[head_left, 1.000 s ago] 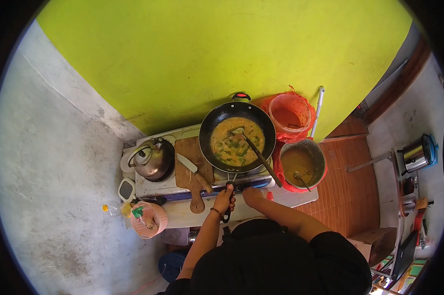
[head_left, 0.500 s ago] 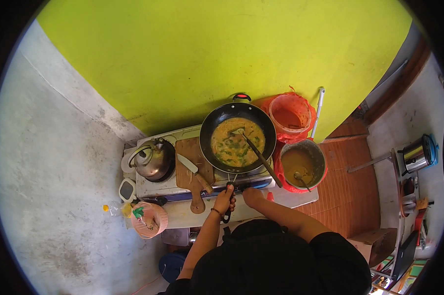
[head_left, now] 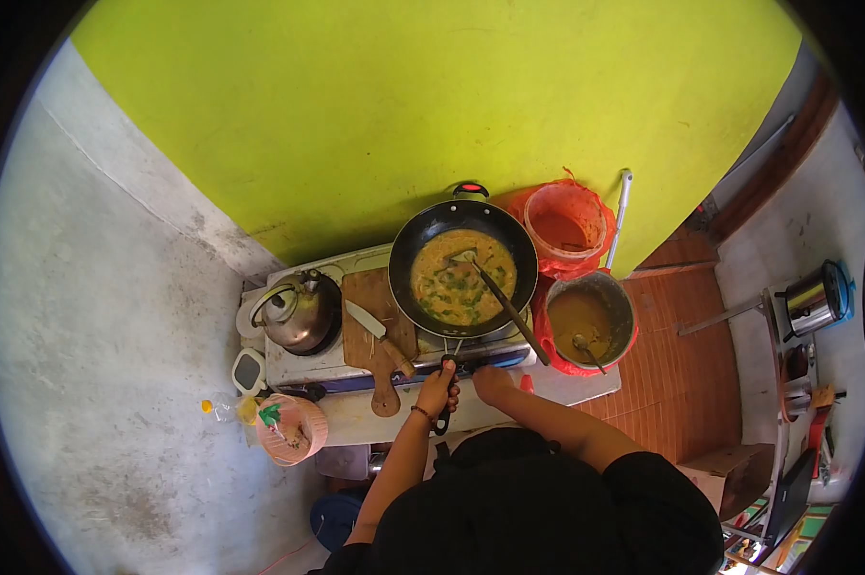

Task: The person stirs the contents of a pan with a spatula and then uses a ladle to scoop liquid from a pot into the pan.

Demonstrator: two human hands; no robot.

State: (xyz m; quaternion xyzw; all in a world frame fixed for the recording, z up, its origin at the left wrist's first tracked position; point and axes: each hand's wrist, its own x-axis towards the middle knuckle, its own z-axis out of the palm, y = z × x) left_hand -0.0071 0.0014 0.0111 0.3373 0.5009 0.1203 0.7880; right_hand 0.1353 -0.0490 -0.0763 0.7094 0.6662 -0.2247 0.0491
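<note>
My left hand (head_left: 438, 391) is wrapped round the black handle (head_left: 442, 422) of a wok (head_left: 402, 297) on the stove. Inside the wok is a yellow-orange soupy dish (head_left: 447, 287) with green pieces. A spatula (head_left: 501, 295) rests in it, its long handle leaning over the right rim. My right hand (head_left: 493, 383) is closed against the front panel of the stove (head_left: 356, 381), just right of the wok handle. Its fingers are turned away, so whatever they grip there is hidden.
Left of the wok, a knife (head_left: 367, 318) lies on a wooden cutting board (head_left: 360, 350), beside a metal kettle (head_left: 298, 326). To the right stand a pot (head_left: 627, 321) with a ladle in yellowish liquid and a red-lined tub (head_left: 600, 216). A pink basket (head_left: 308, 422) sits front left.
</note>
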